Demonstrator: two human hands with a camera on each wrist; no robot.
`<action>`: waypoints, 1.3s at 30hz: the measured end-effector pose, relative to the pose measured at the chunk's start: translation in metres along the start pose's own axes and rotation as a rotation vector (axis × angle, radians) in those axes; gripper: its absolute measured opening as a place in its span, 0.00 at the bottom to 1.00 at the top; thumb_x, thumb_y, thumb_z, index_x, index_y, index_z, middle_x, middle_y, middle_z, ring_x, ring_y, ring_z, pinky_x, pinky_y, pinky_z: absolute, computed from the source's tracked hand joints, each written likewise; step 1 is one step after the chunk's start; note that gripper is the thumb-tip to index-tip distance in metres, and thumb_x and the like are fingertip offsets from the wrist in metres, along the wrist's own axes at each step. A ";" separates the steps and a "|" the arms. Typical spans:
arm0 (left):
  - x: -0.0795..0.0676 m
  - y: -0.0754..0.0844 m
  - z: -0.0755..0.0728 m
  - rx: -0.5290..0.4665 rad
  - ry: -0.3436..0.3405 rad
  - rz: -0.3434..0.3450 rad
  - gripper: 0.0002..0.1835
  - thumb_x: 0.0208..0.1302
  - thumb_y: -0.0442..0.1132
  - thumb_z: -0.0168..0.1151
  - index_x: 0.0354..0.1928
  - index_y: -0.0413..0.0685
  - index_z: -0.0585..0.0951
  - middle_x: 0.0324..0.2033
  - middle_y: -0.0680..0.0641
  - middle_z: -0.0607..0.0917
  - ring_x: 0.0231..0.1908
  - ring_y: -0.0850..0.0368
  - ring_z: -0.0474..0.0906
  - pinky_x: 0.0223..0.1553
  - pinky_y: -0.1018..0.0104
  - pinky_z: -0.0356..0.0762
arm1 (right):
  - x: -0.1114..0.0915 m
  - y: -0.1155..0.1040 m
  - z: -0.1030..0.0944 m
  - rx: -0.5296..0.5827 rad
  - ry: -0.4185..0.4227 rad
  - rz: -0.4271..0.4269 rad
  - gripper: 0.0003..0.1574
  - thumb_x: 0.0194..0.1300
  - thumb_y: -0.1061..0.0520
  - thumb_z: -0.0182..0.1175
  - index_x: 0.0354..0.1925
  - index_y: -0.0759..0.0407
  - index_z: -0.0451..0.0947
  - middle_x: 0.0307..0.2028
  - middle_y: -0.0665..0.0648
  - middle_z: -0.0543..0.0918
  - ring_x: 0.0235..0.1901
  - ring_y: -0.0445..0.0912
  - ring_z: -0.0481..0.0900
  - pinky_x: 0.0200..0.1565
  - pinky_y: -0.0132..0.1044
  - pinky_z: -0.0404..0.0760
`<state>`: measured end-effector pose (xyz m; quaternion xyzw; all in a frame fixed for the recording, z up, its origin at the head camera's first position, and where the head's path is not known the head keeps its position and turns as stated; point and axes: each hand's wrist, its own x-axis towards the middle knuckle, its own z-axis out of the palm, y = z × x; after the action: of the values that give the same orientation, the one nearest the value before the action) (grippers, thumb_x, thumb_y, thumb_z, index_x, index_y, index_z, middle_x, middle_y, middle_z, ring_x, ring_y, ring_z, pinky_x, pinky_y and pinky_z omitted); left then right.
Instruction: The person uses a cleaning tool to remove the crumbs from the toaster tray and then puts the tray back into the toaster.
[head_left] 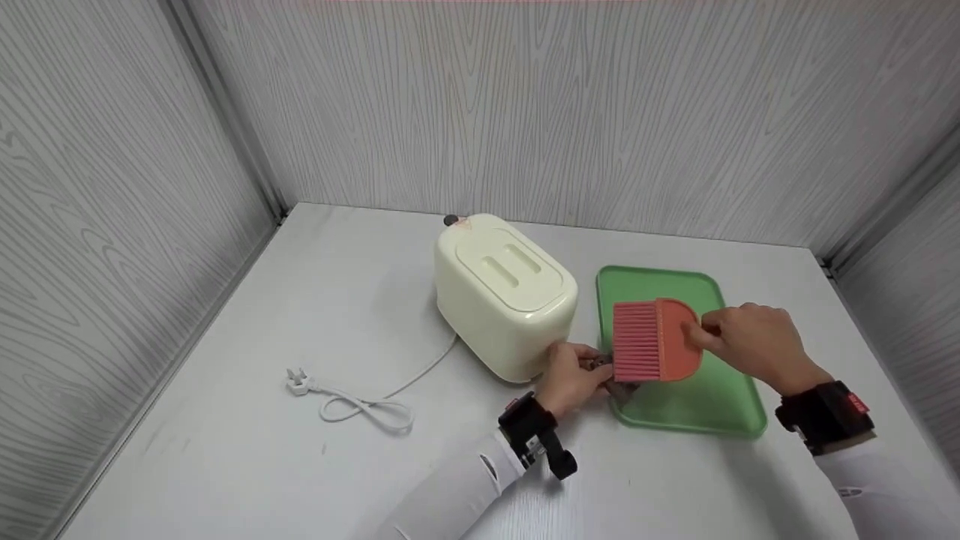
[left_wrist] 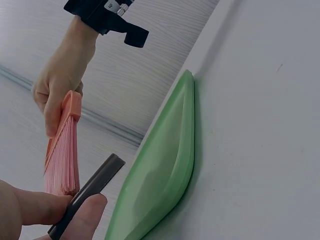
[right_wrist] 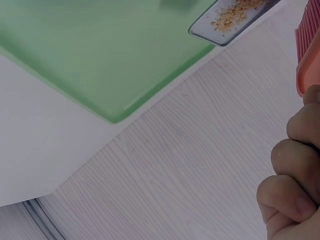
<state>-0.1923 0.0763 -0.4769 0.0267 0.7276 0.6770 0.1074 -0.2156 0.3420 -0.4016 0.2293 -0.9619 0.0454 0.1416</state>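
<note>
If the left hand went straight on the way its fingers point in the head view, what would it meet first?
Probably the pink brush bristles, just beyond the left hand; depth is unclear, though, so it might pass beneath them, over the green tray.

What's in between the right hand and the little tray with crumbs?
The pink-bristled brush lies between the right hand and the little tray in the head view.

grey wood-grain walls (head_left: 480, 112) with metal corner strips (head_left: 225, 105) around a white tabletop (head_left: 240, 450)
</note>
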 end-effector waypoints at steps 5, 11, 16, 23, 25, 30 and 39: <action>0.002 0.002 0.002 0.028 0.014 0.018 0.05 0.64 0.28 0.70 0.40 0.33 0.86 0.29 0.49 0.83 0.26 0.61 0.82 0.31 0.66 0.87 | 0.003 0.001 0.002 -0.027 -0.017 -0.021 0.34 0.73 0.45 0.61 0.14 0.44 0.55 0.14 0.40 0.52 0.18 0.37 0.53 0.20 0.34 0.50; 0.001 0.003 0.002 0.061 0.013 0.026 0.04 0.64 0.28 0.70 0.39 0.35 0.87 0.28 0.50 0.82 0.26 0.62 0.80 0.28 0.69 0.85 | 0.003 0.004 0.005 -0.021 -0.043 -0.023 0.35 0.74 0.45 0.59 0.14 0.44 0.55 0.14 0.40 0.52 0.18 0.37 0.53 0.21 0.34 0.51; 0.001 0.002 0.004 0.043 0.004 0.009 0.05 0.65 0.27 0.68 0.41 0.34 0.86 0.29 0.49 0.83 0.27 0.60 0.81 0.29 0.69 0.86 | 0.004 0.008 0.008 -0.016 -0.053 -0.029 0.35 0.74 0.46 0.59 0.13 0.44 0.55 0.14 0.40 0.53 0.17 0.37 0.54 0.20 0.34 0.52; 0.000 0.001 0.002 0.028 -0.010 0.019 0.06 0.65 0.27 0.67 0.43 0.33 0.86 0.30 0.48 0.83 0.27 0.60 0.81 0.30 0.68 0.87 | 0.003 0.017 0.009 -0.026 -0.060 -0.031 0.34 0.73 0.46 0.60 0.13 0.44 0.56 0.13 0.40 0.53 0.16 0.38 0.55 0.20 0.34 0.54; -0.001 0.001 0.002 0.030 -0.015 0.031 0.06 0.66 0.27 0.67 0.43 0.33 0.86 0.30 0.49 0.83 0.27 0.61 0.80 0.30 0.68 0.86 | 0.003 0.019 0.009 -0.036 -0.055 -0.031 0.34 0.73 0.46 0.60 0.13 0.44 0.56 0.13 0.40 0.53 0.17 0.38 0.55 0.20 0.34 0.54; -0.002 0.001 0.000 0.035 -0.011 0.036 0.06 0.65 0.26 0.66 0.44 0.32 0.85 0.30 0.50 0.82 0.26 0.62 0.79 0.29 0.69 0.85 | 0.001 0.027 0.009 -0.056 -0.046 -0.028 0.34 0.72 0.46 0.61 0.14 0.45 0.55 0.14 0.41 0.52 0.17 0.38 0.54 0.20 0.34 0.53; -0.002 0.001 0.001 0.050 0.012 0.018 0.05 0.65 0.27 0.67 0.42 0.35 0.86 0.28 0.50 0.83 0.25 0.63 0.78 0.28 0.70 0.84 | -0.004 0.038 0.008 -0.070 -0.056 -0.010 0.33 0.72 0.46 0.60 0.14 0.46 0.56 0.15 0.42 0.52 0.17 0.39 0.55 0.19 0.35 0.54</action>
<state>-0.1908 0.0769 -0.4759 0.0317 0.7447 0.6597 0.0961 -0.2319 0.3761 -0.4110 0.2303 -0.9653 0.0048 0.1228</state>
